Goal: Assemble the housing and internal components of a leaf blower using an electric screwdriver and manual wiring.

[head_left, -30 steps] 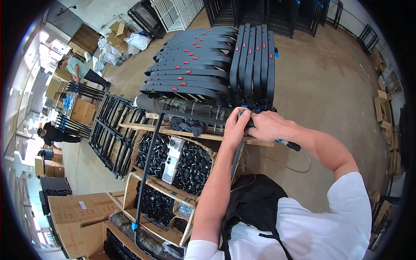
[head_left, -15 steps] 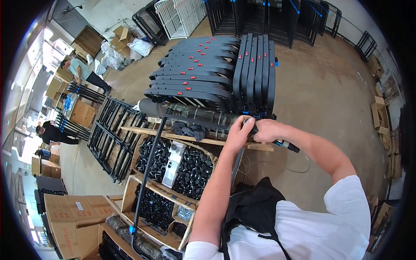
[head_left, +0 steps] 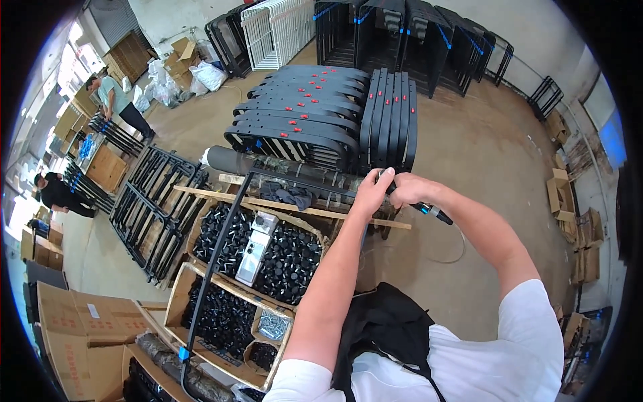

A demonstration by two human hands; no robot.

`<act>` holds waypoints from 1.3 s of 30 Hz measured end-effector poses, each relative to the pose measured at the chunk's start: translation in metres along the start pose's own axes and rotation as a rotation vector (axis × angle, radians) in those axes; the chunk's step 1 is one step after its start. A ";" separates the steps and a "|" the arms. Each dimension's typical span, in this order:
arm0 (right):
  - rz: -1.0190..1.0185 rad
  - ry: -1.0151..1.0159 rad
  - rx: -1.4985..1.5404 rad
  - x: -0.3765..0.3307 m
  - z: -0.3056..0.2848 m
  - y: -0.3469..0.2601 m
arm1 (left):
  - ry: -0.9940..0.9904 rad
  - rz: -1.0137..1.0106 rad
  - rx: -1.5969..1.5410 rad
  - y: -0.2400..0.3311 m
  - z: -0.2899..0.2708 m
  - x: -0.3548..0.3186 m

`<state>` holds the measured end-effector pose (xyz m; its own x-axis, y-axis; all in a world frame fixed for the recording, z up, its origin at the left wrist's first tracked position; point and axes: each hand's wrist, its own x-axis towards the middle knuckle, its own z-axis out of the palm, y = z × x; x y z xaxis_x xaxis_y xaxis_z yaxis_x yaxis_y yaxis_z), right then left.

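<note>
Right of the right hand [head_left: 410, 189], open floor [head_left: 475, 154] left room to pass, with only a thin cable [head_left: 462, 251] looping there. Ahead, stacked dark frames [head_left: 295, 119] blocked the way; leftward, a black tube [head_left: 222, 251] crossed above open boxes [head_left: 175, 307].

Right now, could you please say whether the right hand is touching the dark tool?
Touching: the head view shows the right hand closed around the dark tool, its end jutting out.
</note>
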<state>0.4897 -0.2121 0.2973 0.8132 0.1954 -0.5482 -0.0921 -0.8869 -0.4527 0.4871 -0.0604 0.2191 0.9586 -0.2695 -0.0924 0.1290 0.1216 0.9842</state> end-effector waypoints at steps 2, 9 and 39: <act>0.006 0.023 0.044 -0.002 0.008 -0.016 | 0.011 0.043 -0.110 -0.006 -0.011 0.003; -0.146 0.008 -0.121 0.033 -0.002 -0.115 | 0.235 0.188 -0.178 0.037 -0.093 0.010; -0.443 -0.116 -0.390 0.288 0.022 -0.354 | 0.737 0.230 -0.292 0.036 -0.385 0.100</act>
<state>0.7440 0.1671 0.2838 0.6560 0.6063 -0.4496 0.4764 -0.7946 -0.3765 0.6857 0.2847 0.1872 0.8768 0.4759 -0.0693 -0.1271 0.3683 0.9210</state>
